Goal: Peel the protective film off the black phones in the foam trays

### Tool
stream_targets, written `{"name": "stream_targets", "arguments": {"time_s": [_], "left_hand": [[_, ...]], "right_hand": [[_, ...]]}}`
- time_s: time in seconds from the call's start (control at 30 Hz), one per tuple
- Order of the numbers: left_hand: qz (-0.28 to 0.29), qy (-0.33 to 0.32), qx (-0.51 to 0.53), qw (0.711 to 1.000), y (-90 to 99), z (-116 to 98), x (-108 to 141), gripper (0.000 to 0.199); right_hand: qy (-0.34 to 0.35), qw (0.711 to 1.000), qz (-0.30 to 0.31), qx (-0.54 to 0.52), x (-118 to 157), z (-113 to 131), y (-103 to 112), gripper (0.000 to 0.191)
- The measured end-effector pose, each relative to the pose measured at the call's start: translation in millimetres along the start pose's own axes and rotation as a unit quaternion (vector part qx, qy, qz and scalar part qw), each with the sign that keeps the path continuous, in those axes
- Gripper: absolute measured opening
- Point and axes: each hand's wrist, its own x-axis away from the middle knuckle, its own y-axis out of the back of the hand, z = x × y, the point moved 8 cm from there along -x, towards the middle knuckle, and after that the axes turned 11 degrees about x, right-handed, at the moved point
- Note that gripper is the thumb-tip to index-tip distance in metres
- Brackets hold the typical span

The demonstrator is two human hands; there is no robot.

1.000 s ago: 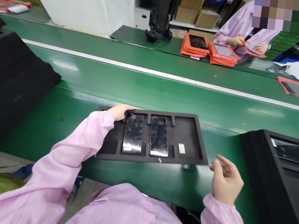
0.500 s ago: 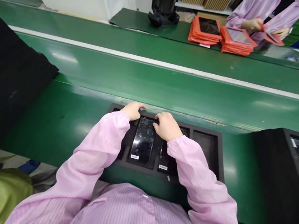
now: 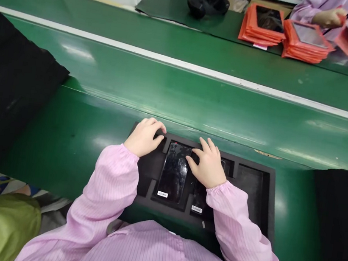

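A black foam tray (image 3: 268, 203) with several recesses lies in front of me on the green bench. In one recess rests a dark glossy phone screen (image 3: 174, 171) with a small white label near its lower end. A second phone screen (image 3: 200, 194) with a similar label sits in the recess to its right, partly covered by my right hand and sleeve. My left hand (image 3: 145, 137) hovers over the tray's left part, fingers apart and holding nothing. Just right of the first screen's upper end is my right hand (image 3: 207, 162), fingers spread; whether a fingertip touches the screen I cannot tell.
Across a raised green ledge with a white strip (image 3: 158, 57) stand two stacks of orange-wrapped panels (image 3: 264, 27). A co-worker's hand (image 3: 331, 17) holds an orange sleeve there. Black material (image 3: 11, 96) rises at left, and a black block (image 3: 338, 220) at right.
My left hand has moved left, away from the first screen, and its fingers have spread. My right hand's fingers have opened out beside the screen. The whole view has shifted somewhat.
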Motion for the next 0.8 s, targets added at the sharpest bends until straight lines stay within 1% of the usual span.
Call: {"name": "stream_targets", "arguments": {"time_s": [0.07, 0.1, 0.2, 0.27, 0.37, 0.43, 0.53, 0.6, 0.67, 0.73, 0.8], "left_hand": [[0.033, 0.01, 0.005, 0.999, -7.9, -5.2, 6.2, 0.015], [0.06, 0.03, 0.008, 0.998, -13.2, -4.2, 9.3, 0.015], [0.147, 0.108, 0.004, 0.983, -27.8, 6.7, 21.1, 0.019], [0.187, 0.126, 0.013, 0.974, -33.5, 11.7, 28.9, 0.025], [0.211, 0.114, 0.06, 0.969, -37.8, 14.6, 36.6, 0.035], [0.218, 0.104, 0.079, 0.967, -39.4, 16.8, 39.3, 0.037], [0.228, 0.1, 0.088, 0.965, -40.9, 19.3, 39.9, 0.037], [0.238, 0.105, 0.091, 0.961, -41.8, 19.8, 39.7, 0.034], [0.261, 0.107, 0.094, 0.955, -44.6, 18.4, 40.7, 0.031], [0.285, 0.104, 0.098, 0.948, -48.0, 15.8, 42.6, 0.031], [0.299, 0.097, 0.105, 0.944, -50.8, 13.4, 44.0, 0.034]], "right_hand": [[0.006, 1.0, -0.017, -0.005, -2.1, -1.6, 0.9, 0.026], [0.006, 1.0, -0.025, -0.005, -2.7, -1.9, 2.0, 0.025], [-0.006, 0.998, -0.055, 0.009, -2.0, 1.0, 8.9, 0.022], [-0.008, 0.996, -0.082, 0.018, 0.2, 6.9, 15.6, 0.023], [0.015, 0.995, -0.098, 0.008, 2.2, 17.5, 18.7, 0.029], [0.044, 0.996, -0.082, -0.006, 2.0, 23.8, 14.4, 0.029], [0.077, 0.995, -0.054, -0.013, 1.7, 30.6, 6.5, 0.028], [0.07, 0.997, -0.043, -0.006, 0.8, 31.4, 2.9, 0.031], [0.057, 0.998, -0.032, -0.002, -1.5, 31.0, 0.2, 0.034], [0.057, 0.998, -0.027, -0.007, -5.2, 32.2, -1.1, 0.031], [0.066, 0.997, -0.035, -0.009, -9.9, 33.9, -0.4, 0.027]]}}
